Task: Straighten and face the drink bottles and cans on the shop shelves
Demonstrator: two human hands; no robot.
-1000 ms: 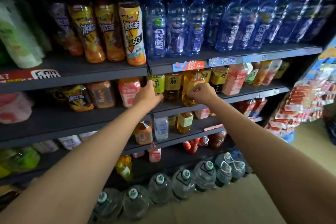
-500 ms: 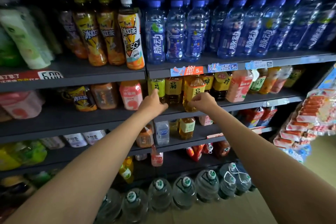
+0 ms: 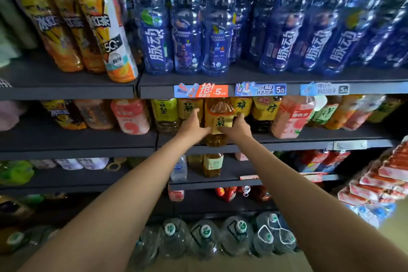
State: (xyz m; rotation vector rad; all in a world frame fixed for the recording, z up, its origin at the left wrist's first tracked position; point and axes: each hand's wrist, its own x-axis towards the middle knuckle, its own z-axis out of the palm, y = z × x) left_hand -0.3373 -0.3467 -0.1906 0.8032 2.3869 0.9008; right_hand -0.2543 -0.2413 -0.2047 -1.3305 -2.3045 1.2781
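On the top shelf [image 3: 66, 93], at about 10 o'clock, three orange iced-tea bottles [image 3: 103, 35] lean in a row. To the right of them, from 12 to 2 o'clock, at least seven blue-capped bottles [image 3: 217, 28] stand in the front row (more are behind, but they are too dark to count). On the edge of this shelf are three price tags [image 3: 260, 89].

On the second shelf [image 3: 77, 139], near the centre, stands the amber tea bottle [image 3: 218, 121] with a yellow label, at the front edge. The left hand [image 3: 194, 126] holds its left side with the fingers curled round it, and the right hand [image 3: 237, 127] holds its right side in the same way; both are closed on the bottle, with no gap to it. At 3 o'clock from it stands a pink bottle [image 3: 291, 117].

At 6 o'clock, on the floor, about five large water jugs [image 3: 205, 238] stand in a row.
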